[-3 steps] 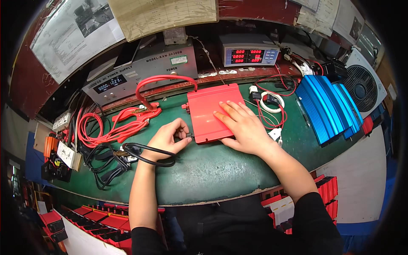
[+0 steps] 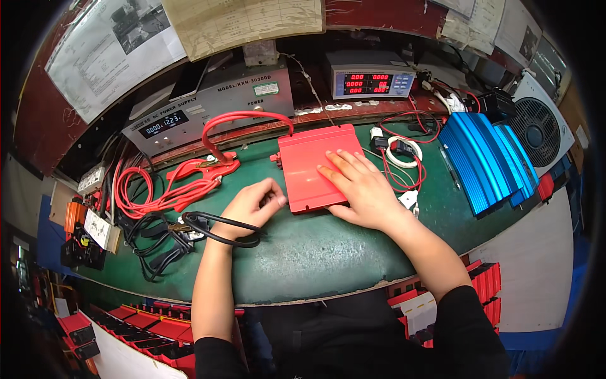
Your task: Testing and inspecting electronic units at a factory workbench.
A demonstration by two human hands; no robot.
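Note:
A red metal box (image 2: 312, 167) lies on the green bench mat with its smooth face up. My right hand (image 2: 363, 189) rests flat on the box's right side, fingers stretched out, gripping nothing. At the near left corner my left hand (image 2: 255, 205) is closed, thumb against curled fingers. Whatever sits inside those fingers is hidden. A black cable (image 2: 237, 242) loops over my left wrist. Thick red cable (image 2: 243, 117) arches behind the box's far left edge, and a red clamp (image 2: 218, 165) lies to the left of it.
Behind stand a grey power supply (image 2: 214, 104) and a meter with red digits (image 2: 372, 82). Coiled red leads (image 2: 136, 196) lie at left. White plugs and thin wires (image 2: 404, 151) sit right of the box, then blue finned housings (image 2: 483, 164) and a fan (image 2: 536, 129).
My left hand has turned slightly at the box's near left corner, its fingers curling further, and the small dark part there is now covered. My right hand and the box stay put.

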